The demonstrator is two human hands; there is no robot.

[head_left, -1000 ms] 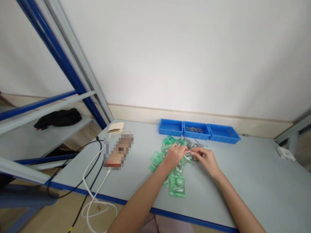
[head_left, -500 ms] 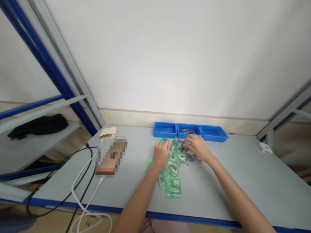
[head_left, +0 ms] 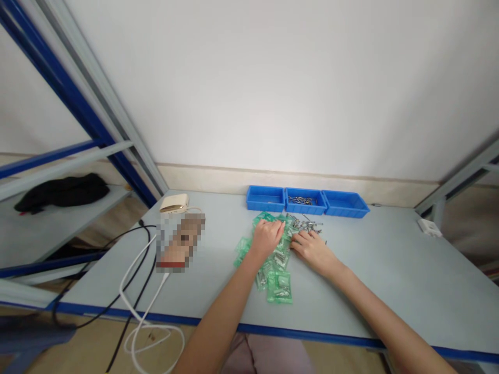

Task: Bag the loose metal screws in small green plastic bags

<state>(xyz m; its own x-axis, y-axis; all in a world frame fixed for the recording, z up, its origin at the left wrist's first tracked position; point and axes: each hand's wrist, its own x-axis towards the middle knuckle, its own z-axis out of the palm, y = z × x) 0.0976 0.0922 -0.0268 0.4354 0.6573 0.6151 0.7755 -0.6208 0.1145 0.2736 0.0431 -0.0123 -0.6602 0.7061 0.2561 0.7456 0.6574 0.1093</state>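
Observation:
My left hand [head_left: 268, 238] is closed over the pile of green plastic bags [head_left: 279, 295], which hold small metal parts. What its fingers grip, if anything, cannot be made out. Just to the right, my right hand [head_left: 312, 250] lies low at the near edge of a loose heap of screws [head_left: 307, 223]. Its fingers curl down towards the bags, with the tips partly hidden, so I cannot see what is in them. Behind the heap, similar screws [head_left: 300, 200] lie in the middle blue bin [head_left: 306, 210].
Left of that bin stands another blue bin [head_left: 265, 205] with a little inside; a third blue bin [head_left: 346, 212] adjoins on the right. A cream box [head_left: 174, 203], a blurred-out device [head_left: 181, 244] and cables [head_left: 128, 296] occupy the left. A white item [head_left: 429, 227] sits far right.
My right hand has come down and nearer to me, uncovering more of the loose screws. My left hand has shifted slightly right over the bags. The whole view has tilted a little.

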